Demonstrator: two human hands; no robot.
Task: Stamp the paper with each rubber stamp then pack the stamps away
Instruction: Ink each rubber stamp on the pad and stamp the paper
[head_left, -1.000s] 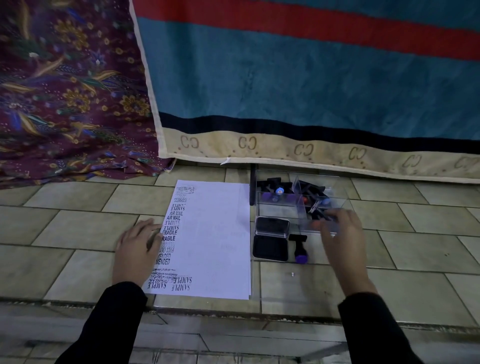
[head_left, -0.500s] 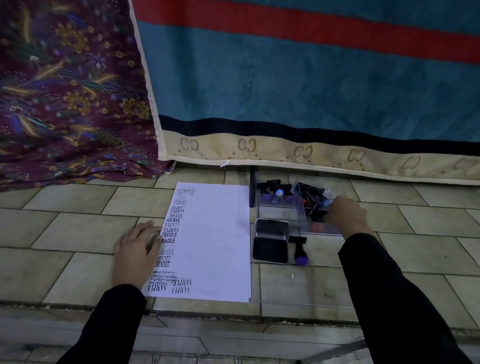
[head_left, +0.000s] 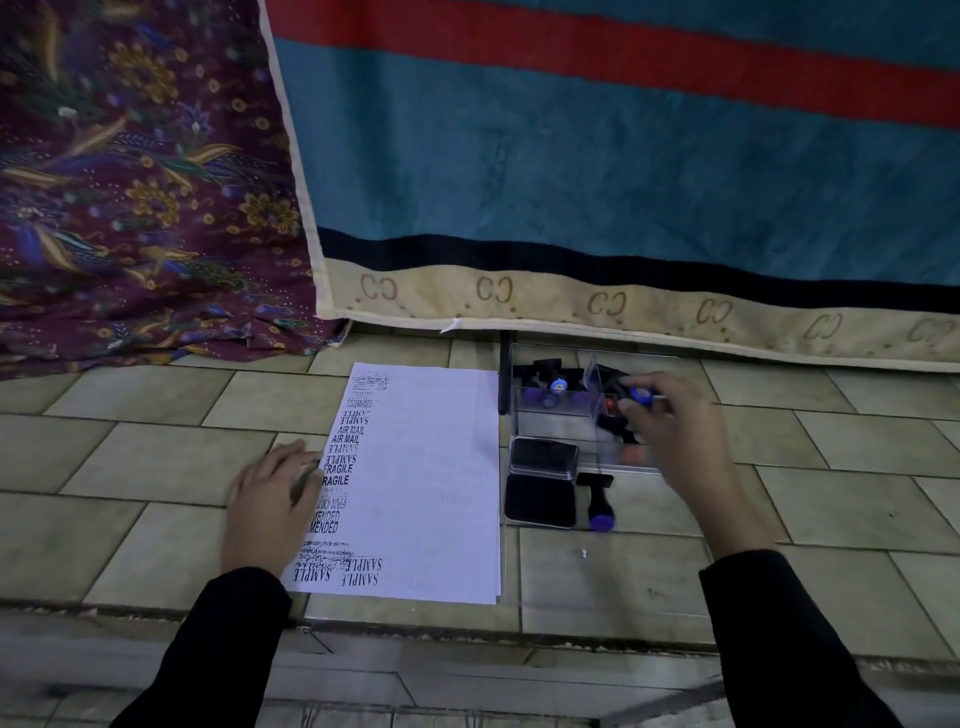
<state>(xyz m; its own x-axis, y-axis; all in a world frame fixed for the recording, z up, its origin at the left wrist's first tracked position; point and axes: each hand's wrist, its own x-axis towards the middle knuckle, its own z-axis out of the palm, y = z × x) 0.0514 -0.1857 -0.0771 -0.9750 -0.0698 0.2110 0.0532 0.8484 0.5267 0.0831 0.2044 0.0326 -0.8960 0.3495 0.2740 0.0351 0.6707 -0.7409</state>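
Your left hand (head_left: 272, 506) lies flat with fingers extended, pressing the left edge of the paper (head_left: 431, 483). The sheet carries a column of impressions just beside those fingertips, and the area toward your right hand is unmarked. Between your hands, just past the sheet's right edge, the ink pad (head_left: 541, 499) sits open. A purple-handled stamp (head_left: 597, 501) lies on its side just beside it, outside the box. Beyond these, beneath your right hand, the clear box (head_left: 550, 426) holds further stamps in both compartments. Your right hand (head_left: 680, 436) is over the right compartment, fingertips pinching a blue-capped stamp (head_left: 638, 397); whether it is free of its neighbours I cannot tell. Assessment: you appear to be selecting the next stamp. Lift it straight up so the others are not dragged out, and check which way the face reads. Ink it evenly on the pad and press squarely in the blank area right of the existing column. Hold the sheet down with your left hand through the press, since paper may slide on tile. Overlapping prior marks is the chief risk.
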